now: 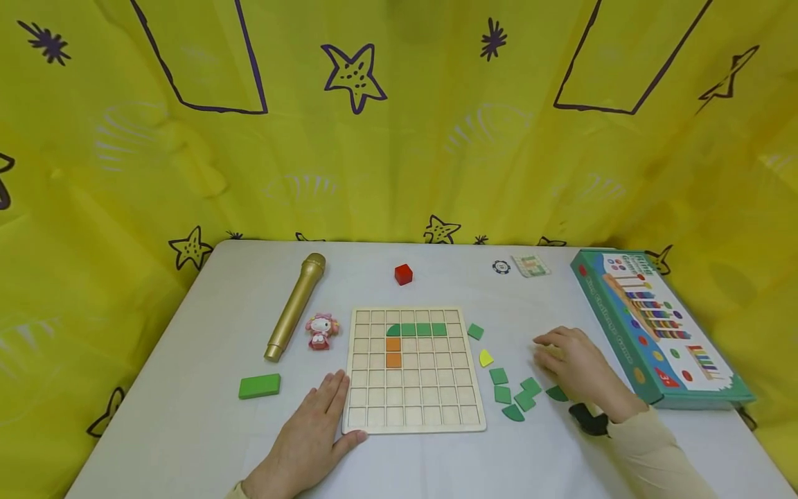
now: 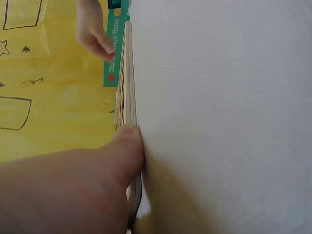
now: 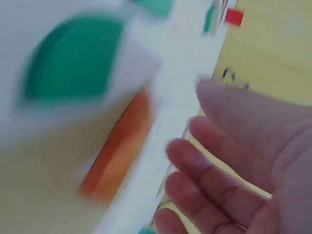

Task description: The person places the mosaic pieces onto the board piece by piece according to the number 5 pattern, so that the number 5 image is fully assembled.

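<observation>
My left hand (image 1: 312, 433) lies beside a wooden grid board (image 1: 431, 396), straight fingers along its left edge and thumb at its near-left corner. In the left wrist view the thumb (image 2: 126, 151) touches the board's side. On the grid sit a row of green pieces (image 1: 424, 330) and two orange squares (image 1: 393, 352). My right hand (image 1: 573, 364) is above the table right of the board, fingers loosely bent, holding nothing visible. Near it lie a green quarter-round piece (image 1: 557, 394) and several green squares (image 1: 525, 400). An orange piece (image 3: 119, 151) appears below it in the right wrist view.
A game box (image 1: 663, 333) stands right. A yellow piece (image 1: 485, 358) lies beside the board. Behind are a red cube (image 1: 403, 274), a chip (image 1: 501, 267) and a pattern card (image 1: 531, 265). Left are a gold microphone (image 1: 296, 306), a pink figurine (image 1: 321, 331) and a green block (image 1: 259, 386).
</observation>
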A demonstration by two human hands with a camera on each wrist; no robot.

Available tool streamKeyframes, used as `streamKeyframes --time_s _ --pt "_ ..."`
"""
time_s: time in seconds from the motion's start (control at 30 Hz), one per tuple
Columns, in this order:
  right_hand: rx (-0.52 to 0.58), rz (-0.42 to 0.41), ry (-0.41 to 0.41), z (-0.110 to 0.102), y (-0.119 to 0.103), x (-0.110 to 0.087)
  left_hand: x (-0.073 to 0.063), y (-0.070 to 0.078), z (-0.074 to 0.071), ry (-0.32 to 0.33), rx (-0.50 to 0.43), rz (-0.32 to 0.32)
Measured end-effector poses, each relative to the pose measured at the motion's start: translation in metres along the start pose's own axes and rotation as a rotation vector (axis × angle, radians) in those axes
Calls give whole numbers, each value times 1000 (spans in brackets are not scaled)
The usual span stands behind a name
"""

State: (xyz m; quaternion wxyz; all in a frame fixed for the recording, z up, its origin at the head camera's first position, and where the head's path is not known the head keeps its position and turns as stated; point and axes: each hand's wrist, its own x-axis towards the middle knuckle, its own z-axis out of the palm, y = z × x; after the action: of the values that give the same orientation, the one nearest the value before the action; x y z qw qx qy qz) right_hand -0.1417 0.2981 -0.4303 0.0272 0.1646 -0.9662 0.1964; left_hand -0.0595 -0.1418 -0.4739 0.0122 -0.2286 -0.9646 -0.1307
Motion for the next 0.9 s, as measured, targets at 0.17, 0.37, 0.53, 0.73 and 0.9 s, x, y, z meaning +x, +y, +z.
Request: streamKeyframes --time_s 0.17,0.37,0.53,0.73,0.9 --pt "-42 56 -64 -5 20 -18 0 0 0 -2 6 4" --pt "-59 42 -21 0 23 -21 0 -1 -1 0 10 3" --pt "-4 87 2 3 11 -17 1 -1 -1 6 12 10" --pt "100 89 30 7 -21 1 0 0 0 10 7 11" --pt "161 -21 55 26 -53 23 0 0 0 5 0 -2"
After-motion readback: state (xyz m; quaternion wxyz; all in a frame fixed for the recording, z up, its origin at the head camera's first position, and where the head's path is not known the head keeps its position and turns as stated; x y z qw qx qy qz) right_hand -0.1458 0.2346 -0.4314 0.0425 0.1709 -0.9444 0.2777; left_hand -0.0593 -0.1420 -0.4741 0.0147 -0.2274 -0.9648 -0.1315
